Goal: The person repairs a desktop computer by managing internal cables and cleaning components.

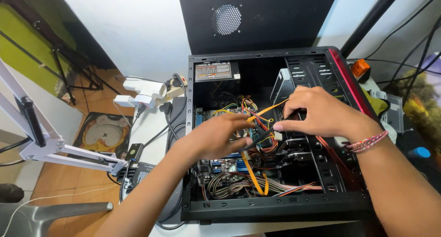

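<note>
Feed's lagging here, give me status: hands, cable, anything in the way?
Left hand and right hand both pinching the orange flat cable inside the open computer case. Loose wire bundles crowd below.

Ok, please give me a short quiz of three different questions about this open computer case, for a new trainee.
1. True or false: the black metal computer case lies on its side with its inside open to view.
2. Which hand wears the braided pink thread bracelet? A) left B) right C) neither
3. Fill in: the left hand and the right hand meet at a flat ______-coloured cable above the blue and black circuit board.

Key:
1. True.
2. B; it sits on the right wrist.
3. Orange; the fingers of both hands close around it and a small black part beside it.
</note>
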